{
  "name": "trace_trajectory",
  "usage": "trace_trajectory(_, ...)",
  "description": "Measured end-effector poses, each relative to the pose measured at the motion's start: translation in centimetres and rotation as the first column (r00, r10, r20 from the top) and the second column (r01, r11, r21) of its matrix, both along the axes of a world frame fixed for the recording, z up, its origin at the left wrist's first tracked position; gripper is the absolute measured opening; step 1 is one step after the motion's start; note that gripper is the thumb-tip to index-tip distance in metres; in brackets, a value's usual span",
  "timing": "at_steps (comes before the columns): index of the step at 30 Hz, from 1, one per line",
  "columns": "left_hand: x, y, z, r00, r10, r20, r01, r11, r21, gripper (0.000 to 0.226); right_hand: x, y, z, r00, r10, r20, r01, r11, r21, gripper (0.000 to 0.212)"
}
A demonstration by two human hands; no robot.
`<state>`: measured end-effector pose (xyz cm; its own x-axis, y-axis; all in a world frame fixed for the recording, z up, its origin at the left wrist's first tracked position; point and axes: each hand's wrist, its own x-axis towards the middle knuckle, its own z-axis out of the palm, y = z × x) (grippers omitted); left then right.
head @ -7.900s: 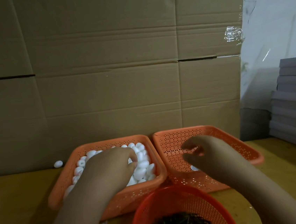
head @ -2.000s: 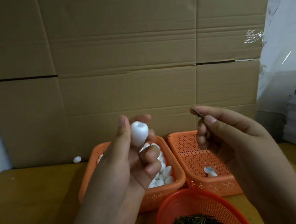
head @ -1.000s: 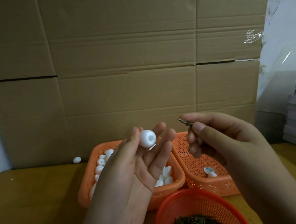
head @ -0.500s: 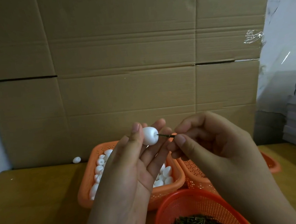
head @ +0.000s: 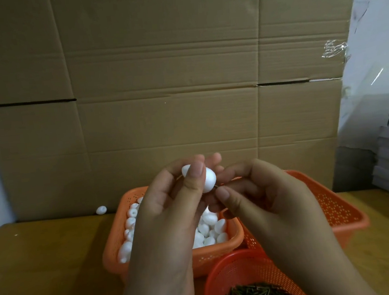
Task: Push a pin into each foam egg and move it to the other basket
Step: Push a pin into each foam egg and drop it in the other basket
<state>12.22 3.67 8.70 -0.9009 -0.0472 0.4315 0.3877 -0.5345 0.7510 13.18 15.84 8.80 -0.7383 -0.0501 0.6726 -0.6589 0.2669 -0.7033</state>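
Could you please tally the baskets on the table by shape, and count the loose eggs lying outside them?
Rectangular orange baskets: 2 (left, right)
Round red basket: 1
Loose egg on table: 1
Total: 4

On the table [head: 44, 259], the egg basket [head: 117, 242] sits left of and touching the other basket [head: 339, 211], the pin basket [head: 225, 271] in front between them, cardboard [head: 160, 103] behind, one loose egg [head: 101, 209] by its foot.

White foam egg [head: 208, 180] between fingers [head: 193, 178]
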Motion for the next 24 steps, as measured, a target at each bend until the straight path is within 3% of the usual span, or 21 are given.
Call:
trace_trajectory(7, -0.4, -0.7, -0.3, 0.992, 0.031, -0.122, -0.062, 0.964, -0.259, 0.028, -0.5, -1.0, -0.3, 0.964, 0.214, 0.159, -0.168, 0.951, -0.259, 0.008)
trace_trajectory(11, -0.6, -0.9, -0.3, 0.968, 0.097, -0.232, -0.187, 0.893, -0.41, 0.039, -0.6, -0.9, -0.5, 0.925, 0.282, 0.254, -0.178, 0.914, -0.364, 0.021)
trace_trajectory(16, -0.9, -0.9, -0.4, 0.958, 0.191, -0.213, -0.261, 0.89, -0.374, 0.03, -0.8, -1.1, -0.7, 0.895, 0.336, 0.293, -0.194, 0.886, -0.422, 0.026)
trace_trajectory(24, -0.6, -0.8, -0.1, 0.975, 0.15, -0.164, -0.194, 0.937, -0.291, 0.033, -0.8, -1.0, -0.8, 0.874, 0.387, 0.293, -0.226, 0.858, -0.461, 0.021)
